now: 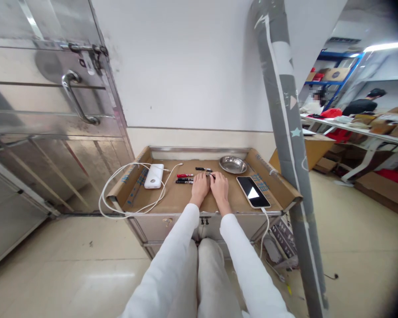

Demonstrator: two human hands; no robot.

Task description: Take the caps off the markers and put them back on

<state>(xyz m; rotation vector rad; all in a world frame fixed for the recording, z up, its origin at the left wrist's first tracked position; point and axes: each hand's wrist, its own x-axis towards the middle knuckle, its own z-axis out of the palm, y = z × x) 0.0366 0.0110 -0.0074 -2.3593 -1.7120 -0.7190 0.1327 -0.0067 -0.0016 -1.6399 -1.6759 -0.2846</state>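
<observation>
Sitting close together, left hand point(200, 185) and right hand point(220, 186) were by the red pen point(185, 176) and black pens point(183, 181), no telling if either gripped anything.

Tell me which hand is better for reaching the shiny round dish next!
Probably the right hand: it looks closer to the metal dish, which lies ahead and to its right. The left hand is farther away, near the red pen.

No legible text or signs
</observation>
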